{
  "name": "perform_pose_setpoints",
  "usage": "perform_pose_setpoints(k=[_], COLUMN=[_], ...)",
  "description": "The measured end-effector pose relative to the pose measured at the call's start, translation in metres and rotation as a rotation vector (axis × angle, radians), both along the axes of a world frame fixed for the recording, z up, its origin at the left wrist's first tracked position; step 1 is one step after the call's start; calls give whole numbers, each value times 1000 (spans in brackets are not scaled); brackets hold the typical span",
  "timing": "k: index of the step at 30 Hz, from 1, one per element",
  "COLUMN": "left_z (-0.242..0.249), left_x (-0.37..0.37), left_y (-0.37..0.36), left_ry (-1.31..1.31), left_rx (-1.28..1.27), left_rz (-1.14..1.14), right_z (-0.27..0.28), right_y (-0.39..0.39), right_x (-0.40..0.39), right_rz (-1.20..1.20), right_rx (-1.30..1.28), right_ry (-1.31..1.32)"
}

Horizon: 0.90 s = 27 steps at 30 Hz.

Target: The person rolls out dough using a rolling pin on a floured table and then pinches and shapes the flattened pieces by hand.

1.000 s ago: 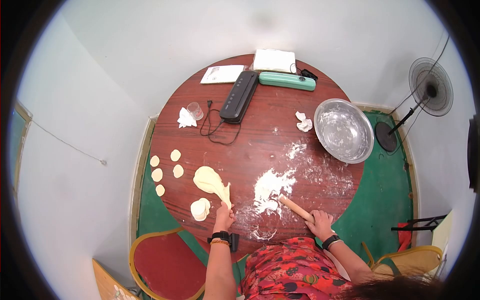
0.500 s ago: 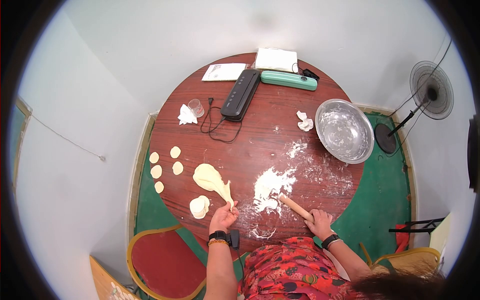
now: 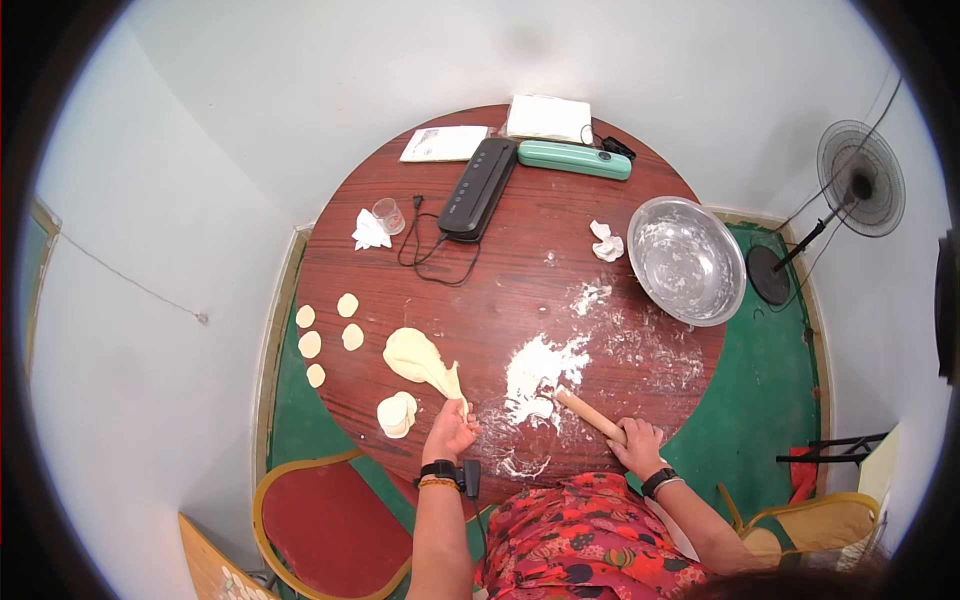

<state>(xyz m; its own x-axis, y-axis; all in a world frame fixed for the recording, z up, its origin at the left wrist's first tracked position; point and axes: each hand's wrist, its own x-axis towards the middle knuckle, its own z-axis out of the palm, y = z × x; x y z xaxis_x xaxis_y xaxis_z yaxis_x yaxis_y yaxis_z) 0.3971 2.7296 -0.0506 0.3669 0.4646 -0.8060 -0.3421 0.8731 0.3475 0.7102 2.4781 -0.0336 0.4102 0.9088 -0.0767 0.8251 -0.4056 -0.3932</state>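
My left hand point(image 3: 453, 430) pinches the thin, drawn-out end of a pale dough lump point(image 3: 418, 358) that lies on the round table point(image 3: 400, 285). Near the table's front edge, my right hand point(image 3: 639, 444) is closed on the near end of a wooden rolling pin point(image 3: 592, 414). The pin's far end touches a patch of white flour point(image 3: 538, 372). Left of my left hand is a stack of dough rounds point(image 3: 397, 414). Several single dough rounds point(image 3: 310, 345) lie at the table's left side.
A large metal bowl point(image 3: 686, 262) stands at the right. Farther back are a black appliance point(image 3: 480, 190) with a cable, a green appliance point(image 3: 574, 159), a glass point(image 3: 388, 215) and crumpled tissue point(image 3: 607, 241). A red chair point(image 3: 335, 525) is at the front left, a fan point(image 3: 861, 185) at right.
The whole view has shifted very slightly. My left hand is a little lower and to the right relative to the dough lump. My right hand remains on the rolling pin.
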Motion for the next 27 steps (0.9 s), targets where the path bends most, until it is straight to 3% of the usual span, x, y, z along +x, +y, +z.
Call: perform_pose_setpoints(k=[9, 23, 27], left_z=[5, -22, 6], left_x=[6, 6, 14], left_y=[-2, -7, -13], left_ry=[274, 279, 162], left_rx=[96, 120, 113], left_rz=[-119, -30, 76], right_z=[-3, -2, -2], right_y=[-1, 6, 6], right_x=[0, 1, 1], right_rz=[-10, 15, 18], right_rx=[-17, -16, -15], right_ry=[6, -5, 2])
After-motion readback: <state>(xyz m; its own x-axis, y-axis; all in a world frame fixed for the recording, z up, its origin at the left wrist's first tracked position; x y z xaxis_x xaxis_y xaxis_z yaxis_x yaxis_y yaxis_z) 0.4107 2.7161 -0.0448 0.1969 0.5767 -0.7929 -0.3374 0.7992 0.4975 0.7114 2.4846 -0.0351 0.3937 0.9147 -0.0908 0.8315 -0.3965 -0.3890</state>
